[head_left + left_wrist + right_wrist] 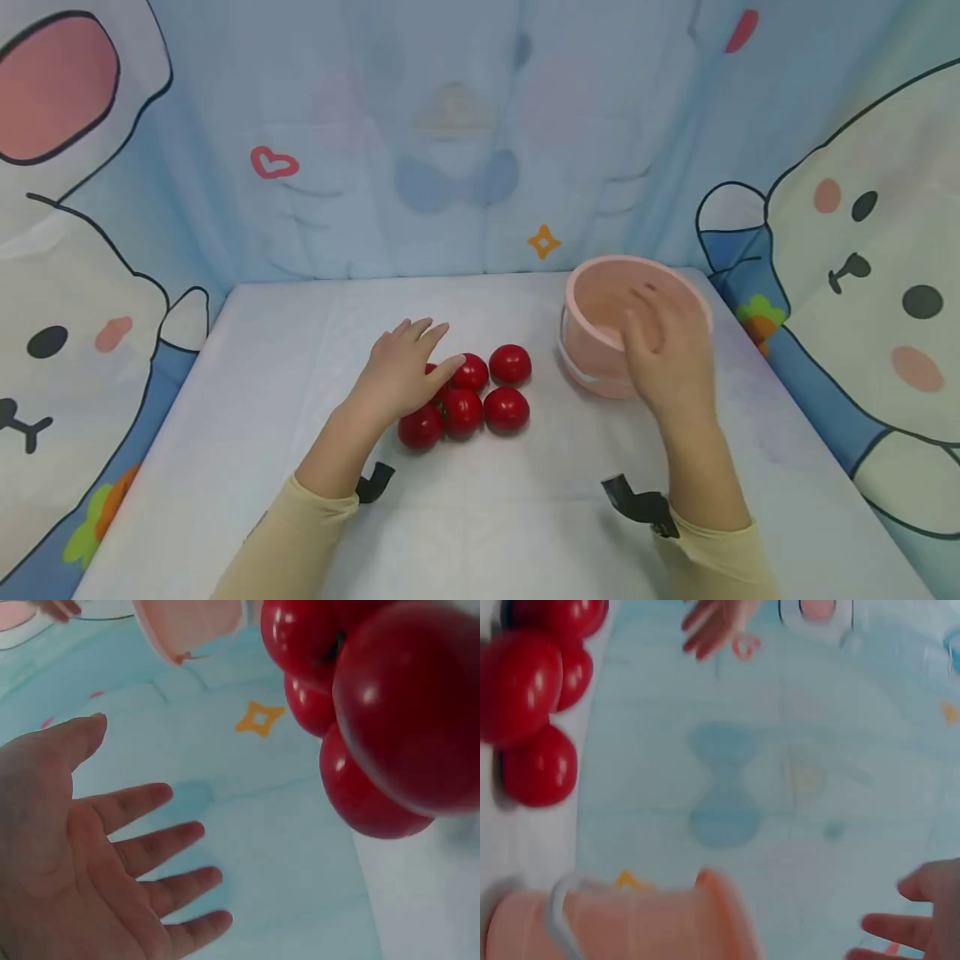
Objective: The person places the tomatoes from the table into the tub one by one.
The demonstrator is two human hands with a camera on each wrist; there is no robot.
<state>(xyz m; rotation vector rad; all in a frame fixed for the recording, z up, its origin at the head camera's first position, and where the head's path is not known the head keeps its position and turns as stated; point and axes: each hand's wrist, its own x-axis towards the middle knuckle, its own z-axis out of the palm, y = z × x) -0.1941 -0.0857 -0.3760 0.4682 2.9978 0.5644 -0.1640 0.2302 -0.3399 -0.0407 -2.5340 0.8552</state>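
Note:
Several glossy red fruits (507,410), which look like tomatoes, sit in a close cluster on the white table. My left hand (401,371) hovers over the left side of the cluster and partly hides one fruit. Its fingers are spread and the palm holds nothing in the left wrist view. To the right of the fruits stands a pink bucket (588,346) with a white handle. My right hand (671,358) is over the bucket's front right rim, blurred, its fingers extended and holding nothing. The hand covers part of the bucket's opening.
A white cloth covers the table (300,333). Behind it hangs a light blue curtain (337,217) printed with cartoon animals, which also runs along both sides. The bucket stands near the table's back right corner. A black strap (637,504) shows at the right wrist.

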